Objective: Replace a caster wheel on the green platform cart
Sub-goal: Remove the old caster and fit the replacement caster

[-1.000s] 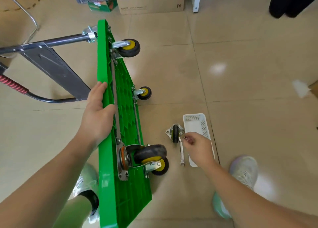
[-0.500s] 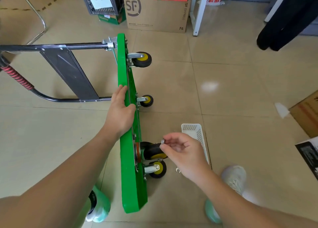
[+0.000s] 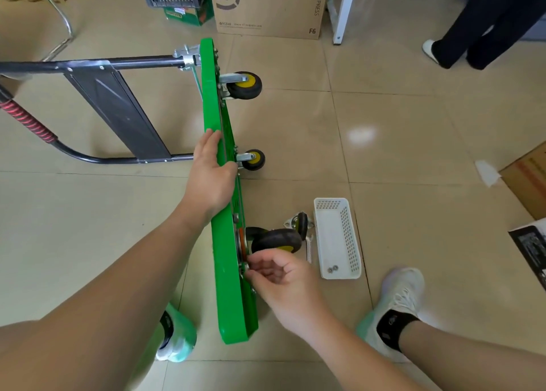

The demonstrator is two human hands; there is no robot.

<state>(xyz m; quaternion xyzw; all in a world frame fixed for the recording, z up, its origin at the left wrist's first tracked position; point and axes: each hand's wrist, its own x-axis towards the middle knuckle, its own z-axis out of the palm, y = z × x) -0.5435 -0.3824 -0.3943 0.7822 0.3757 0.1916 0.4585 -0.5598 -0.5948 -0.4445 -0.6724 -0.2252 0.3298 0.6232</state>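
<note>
Head view: green cart (image 3: 233, 296) stands on edge, yellow-hubbed casters (image 3: 244, 85) sideways.

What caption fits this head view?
Left hand steadies the tipped green cart while right hand works at the caster plate.

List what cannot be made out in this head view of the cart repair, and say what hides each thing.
- What the right hand pinches at the caster plate: covered by its fingers.
- Wrench: mostly behind the new wheel.
- Two pieces of hardware in the basket: too small to tell type.
- Cart handle: cut by left edge.
</note>
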